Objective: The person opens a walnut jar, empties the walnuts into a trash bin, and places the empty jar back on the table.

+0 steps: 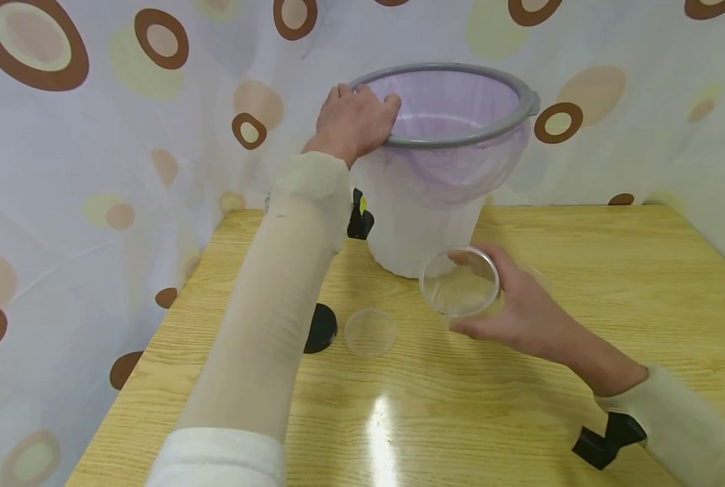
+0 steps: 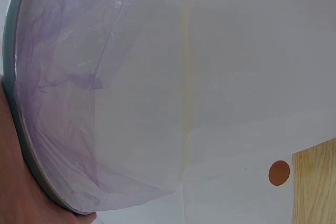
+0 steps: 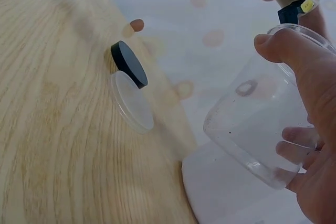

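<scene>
My left hand [image 1: 358,116] grips the grey rim [image 1: 454,141] of a white trash bin [image 1: 420,223]. A thin purple bag [image 1: 460,169] lines the bin and folds down over its outside. In the left wrist view the hand [image 2: 26,177] lies along the rim [image 2: 14,85], its fingers partly cut off by the frame. My right hand [image 1: 529,314] holds a clear plastic jar [image 1: 460,287] in front of the bin, above the table. The right wrist view has the thumb at the rim of the see-through jar [image 3: 247,124], with fingers visible through its wall.
A black lid [image 1: 322,329], partly hidden by my left forearm, lies on the wooden table [image 1: 460,419]. Beside it lies a clear round disc [image 1: 370,333]. Patterned sheeting [image 1: 95,135] hangs behind the table and along its left side.
</scene>
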Tool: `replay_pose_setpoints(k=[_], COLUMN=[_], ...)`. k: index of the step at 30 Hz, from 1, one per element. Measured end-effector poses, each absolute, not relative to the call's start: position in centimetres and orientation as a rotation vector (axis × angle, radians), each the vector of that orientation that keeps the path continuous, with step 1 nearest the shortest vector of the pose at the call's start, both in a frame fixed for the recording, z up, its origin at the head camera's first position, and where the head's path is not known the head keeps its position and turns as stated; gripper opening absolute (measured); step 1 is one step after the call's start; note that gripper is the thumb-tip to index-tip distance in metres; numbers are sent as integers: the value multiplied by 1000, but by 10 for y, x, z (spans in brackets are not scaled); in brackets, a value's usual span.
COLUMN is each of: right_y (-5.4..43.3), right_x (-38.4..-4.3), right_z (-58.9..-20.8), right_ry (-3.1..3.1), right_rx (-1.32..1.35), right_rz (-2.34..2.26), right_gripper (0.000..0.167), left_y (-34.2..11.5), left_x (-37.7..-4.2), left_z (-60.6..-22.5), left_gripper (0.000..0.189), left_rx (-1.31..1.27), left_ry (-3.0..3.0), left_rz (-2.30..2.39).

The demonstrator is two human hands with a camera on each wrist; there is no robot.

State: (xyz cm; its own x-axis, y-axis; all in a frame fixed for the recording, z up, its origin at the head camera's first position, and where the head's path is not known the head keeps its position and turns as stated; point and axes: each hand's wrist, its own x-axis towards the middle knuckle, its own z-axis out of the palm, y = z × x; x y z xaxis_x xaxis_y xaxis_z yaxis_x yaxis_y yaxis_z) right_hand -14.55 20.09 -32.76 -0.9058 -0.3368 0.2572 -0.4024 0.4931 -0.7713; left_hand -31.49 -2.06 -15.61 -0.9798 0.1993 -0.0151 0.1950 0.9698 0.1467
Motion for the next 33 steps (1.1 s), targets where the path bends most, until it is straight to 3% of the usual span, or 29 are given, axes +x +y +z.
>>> replay_pose_setpoints(k=[18,33], right_y=[199,205], right_x=[-146,-147], right_z=[-378,-398], right_ry=[-2725,-2728], right_rx=[635,652], right_rz=[1413,1634], right_gripper=[89,86], left_y=[-27,-28], left_x=[-314,-314], left_z=[-155,-154], left_gripper=[73,68], left_rx=[295,328], left_ry=[3089,3099], left_rz=[231,247])
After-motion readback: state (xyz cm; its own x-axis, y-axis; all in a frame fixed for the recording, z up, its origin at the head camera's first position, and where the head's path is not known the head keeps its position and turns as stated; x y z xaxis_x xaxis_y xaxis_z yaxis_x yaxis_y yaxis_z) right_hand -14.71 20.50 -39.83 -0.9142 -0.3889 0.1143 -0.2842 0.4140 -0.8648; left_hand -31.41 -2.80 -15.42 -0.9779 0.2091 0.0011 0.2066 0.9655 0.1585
